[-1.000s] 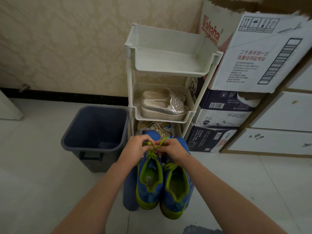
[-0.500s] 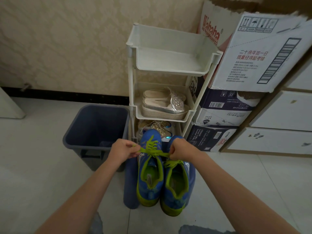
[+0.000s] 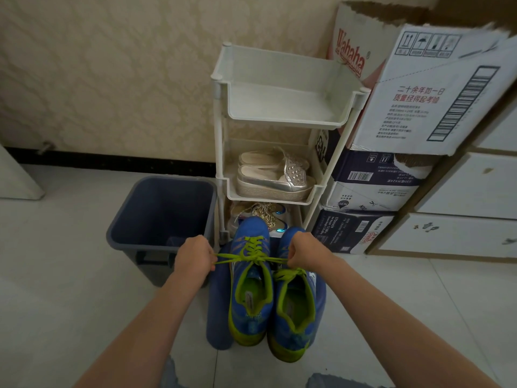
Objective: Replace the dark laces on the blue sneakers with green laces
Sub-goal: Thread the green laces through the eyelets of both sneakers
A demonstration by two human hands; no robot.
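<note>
Person's reaching both arms out toward the white rack [image 3: 219,130]. The blue sneakers [image 3: 250,317] are sitting right in front of the rack's bottom tier, toes pointing at it. They're side by side & touching, resting on a blue rounded thing [image 3: 216,303]; can't tell what that is. The left hand [image 3: 194,254] is curling tight round one end of the green lace [image 3: 253,259], and the right hand [image 3: 303,249] is pinching the other end. Both are pulling outward, so the lace is running taut across the left-side sneaker, just in front of the rack's foot. The other sneaker's green lace is lying bunched at its tongue.

Edges & room: left of the rack a dark grey bin [image 3: 156,219] is standing almost against the rack's leg. Its near rim is sitting close to the left hand's knuckles, so that side's looking tight. Right of the rack, stacked cardboard boxes [image 3: 419,93] are pressing up against it, w/ white drawer fronts [image 3: 475,186] further right. In front of the rack, floor is showing on both sides of the sneakers.

Floor's pale glossy tile [image 3: 70,289]. Behind the rack, cream patterned wallpaper [image 3: 112,79] is running down to a black skirting strip [image 3: 112,161]. The rack's middle tier is holding silver platform slip-ons [image 3: 274,180]. The bottom tier is holding glittery lace-ups [image 3: 260,214], just behind the sneakers' toes.
</note>
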